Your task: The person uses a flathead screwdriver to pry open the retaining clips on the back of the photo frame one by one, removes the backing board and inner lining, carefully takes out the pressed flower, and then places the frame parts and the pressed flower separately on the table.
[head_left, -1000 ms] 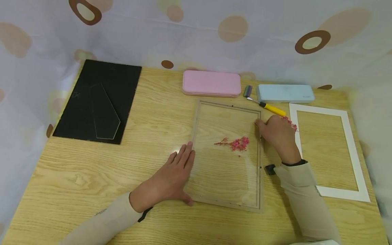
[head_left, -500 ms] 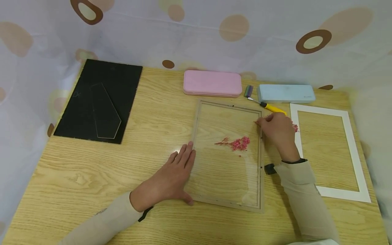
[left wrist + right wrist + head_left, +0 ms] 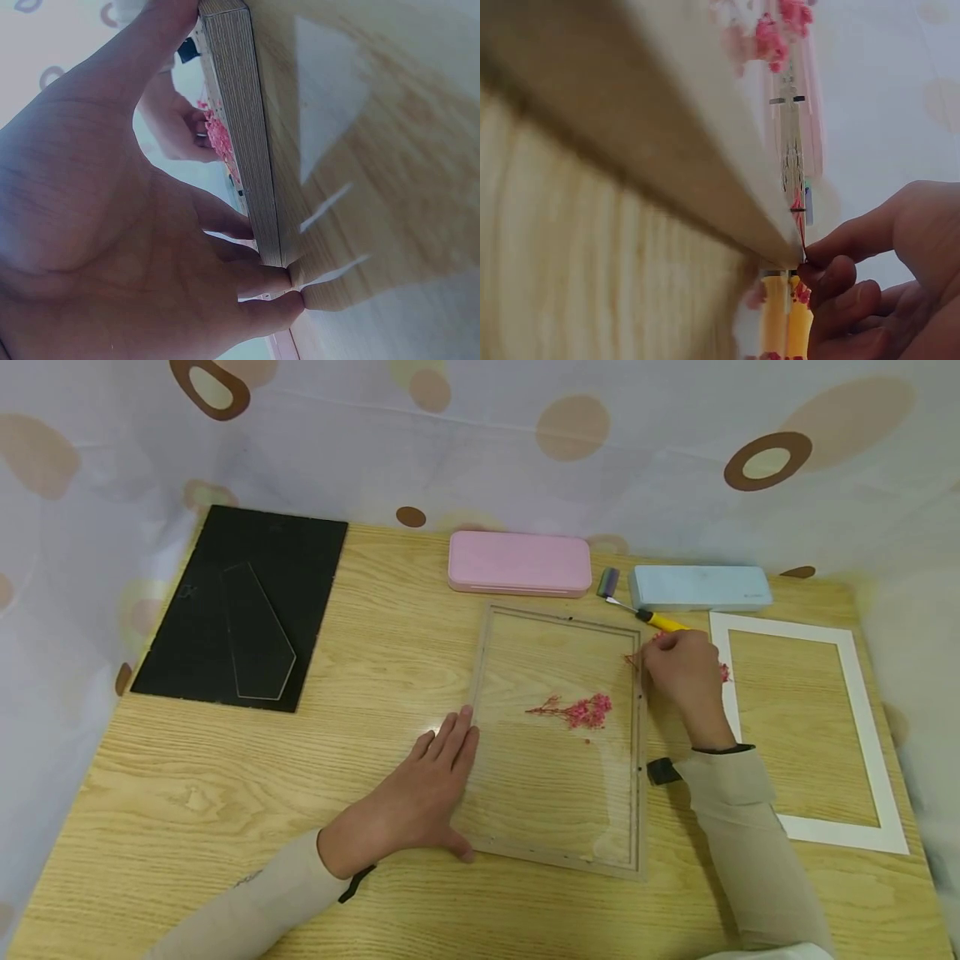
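Observation:
A picture frame [image 3: 642,827] with a clear pane lies flat on the wooden table. On the pane rests a sprig of pink dried flowers [image 3: 588,712], its stem pointing left. My left hand [image 3: 420,793] rests against the frame's left side, fingers straight and thumb at the near corner; the left wrist view shows the fingertips down by the frame's wooden edge. At the upper right side of the frame, my right hand [image 3: 682,672] pinches a second pink flower sprig [image 3: 632,658] by its thin stem [image 3: 802,225], between thumb and index finger. Part of that sprig is hidden behind the hand.
A yellow-handled screwdriver [image 3: 663,621] lies just beyond my right hand, near a blue case [image 3: 701,587] and a pink case [image 3: 520,563]. A white mat border [image 3: 840,832] lies at the right. The black backing board [image 3: 202,643] with its stand is at the far left.
My right hand has shifted slightly right along the frame's side, and more of the pinched sprig shows. My left hand and the frame have stayed put.

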`<state>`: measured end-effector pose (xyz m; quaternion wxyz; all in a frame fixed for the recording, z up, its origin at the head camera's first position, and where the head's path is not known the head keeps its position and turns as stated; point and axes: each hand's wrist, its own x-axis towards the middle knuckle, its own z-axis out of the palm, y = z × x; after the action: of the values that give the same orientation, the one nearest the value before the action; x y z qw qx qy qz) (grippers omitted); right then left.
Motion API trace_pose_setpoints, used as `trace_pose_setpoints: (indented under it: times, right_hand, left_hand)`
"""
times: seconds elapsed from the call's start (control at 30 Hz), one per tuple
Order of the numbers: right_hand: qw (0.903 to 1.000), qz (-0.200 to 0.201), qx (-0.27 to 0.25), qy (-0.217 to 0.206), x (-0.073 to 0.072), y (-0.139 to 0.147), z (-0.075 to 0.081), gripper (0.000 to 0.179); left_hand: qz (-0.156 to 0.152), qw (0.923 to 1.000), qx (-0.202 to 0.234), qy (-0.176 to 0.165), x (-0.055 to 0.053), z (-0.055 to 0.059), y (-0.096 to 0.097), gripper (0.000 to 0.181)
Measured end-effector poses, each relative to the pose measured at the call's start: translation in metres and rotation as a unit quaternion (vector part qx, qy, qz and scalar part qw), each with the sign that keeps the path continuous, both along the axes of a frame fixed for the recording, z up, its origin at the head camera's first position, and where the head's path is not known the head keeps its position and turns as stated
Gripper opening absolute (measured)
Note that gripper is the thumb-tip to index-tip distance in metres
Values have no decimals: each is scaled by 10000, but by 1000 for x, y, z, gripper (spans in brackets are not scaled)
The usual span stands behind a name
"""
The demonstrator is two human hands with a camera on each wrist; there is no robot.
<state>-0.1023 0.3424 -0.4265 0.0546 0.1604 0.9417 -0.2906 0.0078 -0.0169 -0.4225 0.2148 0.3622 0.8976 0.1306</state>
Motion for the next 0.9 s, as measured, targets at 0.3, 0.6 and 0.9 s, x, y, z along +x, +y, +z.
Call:
trace_pose_setpoints:
  times: [0.3,0.6,0.9]
  right_hand:
    - [9977,-392,-537,150,-2,1,-2,36]
    - [9955,-406,-844,118,7,-3,10,42]
    - [9953,-152,-935,220,15,17,22,38]
  left_hand:
    - [-8,10000,31,-71,0,0,-1,144]
    - [-53,10000,54,11,-1,0,-1,144]
    - [-33,10000,-25,-69,-1,0,-1,144]
